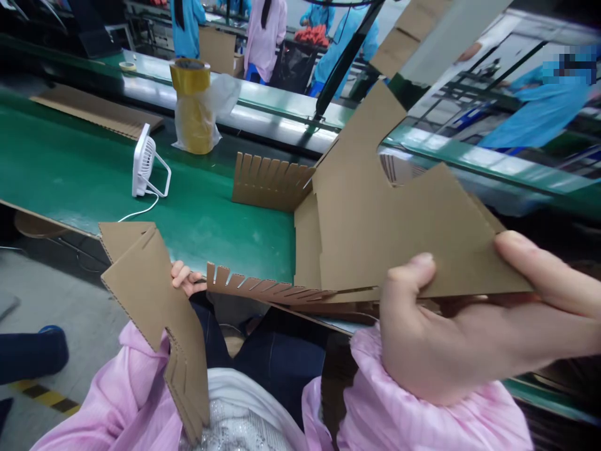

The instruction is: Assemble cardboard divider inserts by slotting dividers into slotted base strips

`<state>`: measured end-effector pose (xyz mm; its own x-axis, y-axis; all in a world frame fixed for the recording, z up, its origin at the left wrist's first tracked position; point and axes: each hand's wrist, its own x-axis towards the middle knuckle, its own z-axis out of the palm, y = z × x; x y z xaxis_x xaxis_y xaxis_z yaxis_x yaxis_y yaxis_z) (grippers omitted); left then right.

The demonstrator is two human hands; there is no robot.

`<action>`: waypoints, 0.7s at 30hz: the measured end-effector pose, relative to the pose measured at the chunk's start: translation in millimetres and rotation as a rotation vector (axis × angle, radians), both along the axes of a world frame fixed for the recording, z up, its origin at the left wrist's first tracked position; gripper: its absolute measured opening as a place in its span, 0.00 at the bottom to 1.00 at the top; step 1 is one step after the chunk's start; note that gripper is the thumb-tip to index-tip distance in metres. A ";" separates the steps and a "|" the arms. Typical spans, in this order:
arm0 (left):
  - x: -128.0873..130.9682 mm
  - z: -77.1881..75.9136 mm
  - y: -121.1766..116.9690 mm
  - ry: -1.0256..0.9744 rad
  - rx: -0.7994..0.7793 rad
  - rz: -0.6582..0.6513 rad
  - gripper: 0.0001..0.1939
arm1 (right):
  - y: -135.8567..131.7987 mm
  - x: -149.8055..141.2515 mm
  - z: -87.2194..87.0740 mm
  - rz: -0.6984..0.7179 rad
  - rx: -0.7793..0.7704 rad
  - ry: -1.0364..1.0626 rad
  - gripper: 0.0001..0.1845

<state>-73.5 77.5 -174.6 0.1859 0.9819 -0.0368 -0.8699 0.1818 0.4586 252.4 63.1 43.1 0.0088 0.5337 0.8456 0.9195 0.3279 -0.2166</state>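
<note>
a die-cut corrugated cardboard blank (375,225) is held above the near edge of the green bench (61,156), spanning the view from left to right. its right panel (436,250) is pinched between the thumb and fingers of the right hand (451,326). its narrower left wing (150,294) is gripped by the left hand (185,279), with the fingers curled round the edge and the thumb hidden. slotted flaps (267,181) stand at the far side of the blank. the thin tabs could be creased or torn if the board is twisted or pulled unevenly, and a swung corner could catch the white desk fan (143,161) to the left. a bagged roll of yellow tape (190,81) stands farther off.
</note>
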 end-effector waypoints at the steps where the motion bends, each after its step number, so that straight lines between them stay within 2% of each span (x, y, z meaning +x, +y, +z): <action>1: 0.2 -0.1 -0.2 0.003 -0.024 0.014 0.25 | 1.0 -4.6 2.0 -0.036 0.082 0.009 0.40; 3: 1.3 0.6 -0.4 0.022 -0.095 0.075 0.26 | 0.9 -11.9 5.8 -0.096 0.145 0.008 0.35; 8: 6.5 9.9 -1.5 0.066 -0.245 0.220 0.28 | -5.7 -18.5 9.7 -0.156 -0.182 -0.053 0.21; 11: 9.3 20.9 -3.2 0.089 -0.248 0.240 0.29 | -9.6 -16.1 11.0 -0.160 -0.229 -0.051 0.16; 14: 11.5 27.9 -4.0 0.105 -0.245 0.224 0.29 | -10.2 -13.4 14.1 -0.149 -0.272 -0.085 0.17; 17: 13.2 26.7 -4.5 0.093 -0.218 0.235 0.28 | -7.6 -11.4 17.1 -0.123 -0.327 -0.192 0.20; 21: 14.0 22.5 -7.0 0.057 -0.082 0.195 0.23 | -3.7 -6.8 17.1 -0.059 -0.401 -0.333 0.20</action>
